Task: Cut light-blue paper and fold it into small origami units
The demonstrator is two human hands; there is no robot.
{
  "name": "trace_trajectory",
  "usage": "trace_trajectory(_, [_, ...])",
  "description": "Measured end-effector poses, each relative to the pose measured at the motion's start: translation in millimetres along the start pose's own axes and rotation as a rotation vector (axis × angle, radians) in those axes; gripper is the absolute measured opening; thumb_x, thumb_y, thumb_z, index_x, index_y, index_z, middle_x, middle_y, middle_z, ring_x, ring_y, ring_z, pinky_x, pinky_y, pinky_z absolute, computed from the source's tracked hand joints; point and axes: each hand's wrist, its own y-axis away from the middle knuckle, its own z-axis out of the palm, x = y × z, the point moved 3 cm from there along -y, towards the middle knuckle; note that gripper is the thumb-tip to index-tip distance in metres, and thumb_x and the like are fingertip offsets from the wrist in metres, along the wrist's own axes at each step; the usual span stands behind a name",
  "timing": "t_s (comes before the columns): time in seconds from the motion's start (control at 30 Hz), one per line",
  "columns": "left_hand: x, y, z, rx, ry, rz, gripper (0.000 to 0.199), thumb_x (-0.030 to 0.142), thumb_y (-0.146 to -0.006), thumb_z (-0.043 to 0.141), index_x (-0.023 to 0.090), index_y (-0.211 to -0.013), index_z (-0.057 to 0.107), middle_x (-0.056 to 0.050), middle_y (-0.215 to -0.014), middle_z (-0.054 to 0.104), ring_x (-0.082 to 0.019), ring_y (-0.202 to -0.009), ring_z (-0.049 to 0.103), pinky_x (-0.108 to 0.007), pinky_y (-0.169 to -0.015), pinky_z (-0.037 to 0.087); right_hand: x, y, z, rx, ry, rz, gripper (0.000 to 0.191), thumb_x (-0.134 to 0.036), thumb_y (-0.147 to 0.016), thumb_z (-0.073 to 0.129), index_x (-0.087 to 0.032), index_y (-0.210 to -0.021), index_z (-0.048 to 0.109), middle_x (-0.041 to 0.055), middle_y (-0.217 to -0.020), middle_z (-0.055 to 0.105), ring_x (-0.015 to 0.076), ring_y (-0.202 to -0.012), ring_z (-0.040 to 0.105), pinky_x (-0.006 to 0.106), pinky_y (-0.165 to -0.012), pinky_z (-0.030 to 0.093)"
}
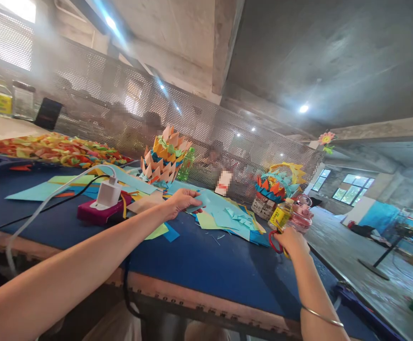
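My left hand (pixel 184 204) is closed in a pinch on a small piece of light blue paper (pixel 194 206), just above the paper pile. Off to the right, near the table's far right edge, my right hand (pixel 294 242) has its fingers around scissors with red handles (pixel 274 240); the blades are hard to make out. Between the two hands lie light blue paper sheets (pixel 215 208), with cut pointed strips (pixel 241 219) on top. Thin paper scraps are scattered on the blue table (pixel 199 260) in front of them.
Pointed folded-paper baskets (pixel 165 158) stand behind. A yellow-labelled bottle (pixel 280 215) and a pink jug (pixel 302 218) are close to my right hand. On the left sit a charger (pixel 107 193) in a maroon power block (pixel 94 214), trailing cables and a heap of colourful paper bits (pixel 57 149).
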Motion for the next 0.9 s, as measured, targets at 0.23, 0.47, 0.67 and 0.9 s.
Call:
trace_trajectory(0.23, [-4,-2,1.5,-0.029,-0.003,0.012,0.011,0.016,-0.059,0.067,0.013,-0.068,0.062,0.0,-0.056,0.062,-0.012,-0.053,0.059,-0.025,-0.054,0.047,-20,12,2,0.105,-0.082,-0.149,0.033,-0.033,-0.081,0.044,-0.016,-0.105,0.059,0.0154,-0.103,0.063,0.0261,-0.099,0.059,0.036,-0.08,0.045])
trace_trajectory(0.47, [-12,-7,0.8,-0.143,-0.112,0.033,0.026,0.03,-0.054,0.074,0.014,-0.07,0.061,0.0,-0.058,0.062,-0.013,-0.052,0.06,-0.024,-0.051,0.045,-146,64,7,-0.149,-0.847,-0.938,0.035,-0.045,-0.083,0.041,-0.018,-0.091,0.062,0.0045,-0.083,0.066,0.0161,-0.074,0.059,0.027,-0.068,0.045])
trace_trajectory(0.67, [-14,-7,0.9,-0.162,-0.148,0.075,0.032,0.037,-0.053,0.076,0.014,-0.069,0.062,0.002,-0.055,0.06,-0.01,-0.048,0.056,-0.021,-0.047,0.043,-181,85,10,-0.063,-0.93,-0.957,0.034,-0.049,-0.076,0.052,-0.016,-0.066,0.053,-0.0044,-0.054,0.043,0.0084,-0.051,0.036,0.02,-0.047,0.03])
trace_trajectory(0.9, [-15,-7,1.4,-0.167,0.083,-0.068,0.039,0.048,-0.069,0.062,0.012,-0.084,0.061,-0.008,-0.071,0.068,-0.019,-0.067,0.065,-0.029,-0.061,0.05,-162,87,10,0.023,-1.071,-0.867,0.025,-0.04,-0.076,0.055,-0.017,-0.067,0.051,-0.0035,-0.055,0.041,0.0092,-0.051,0.033,0.021,-0.047,0.03])
